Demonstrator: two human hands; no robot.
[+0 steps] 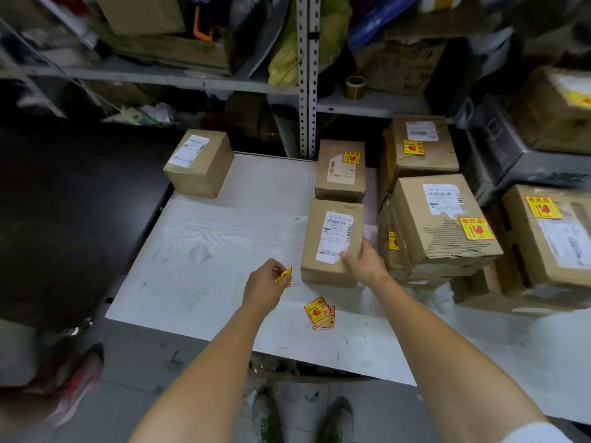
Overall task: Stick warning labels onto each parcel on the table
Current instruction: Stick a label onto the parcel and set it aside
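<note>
Mostly done, I'd judge: boxes [340,169] behind and right of the near parcel [332,238] carry yellow labels, while it, gripped by fingers of the right hand [363,262], and the far box [200,163] to its left are bare, the left hand [263,279] pinching a label [284,275] just beside it.

The light is soft and comes from above. The white desk [224,238] is the brightest spot, and shadows on it are faint. Left of the desk it is nearly black. The shelf [192,79] behind the desk is dim and smeared. The box [332,241] and labels [319,313] on the desk look sharp. Boxes [550,231] right of the desk look blurry and bent.
</note>
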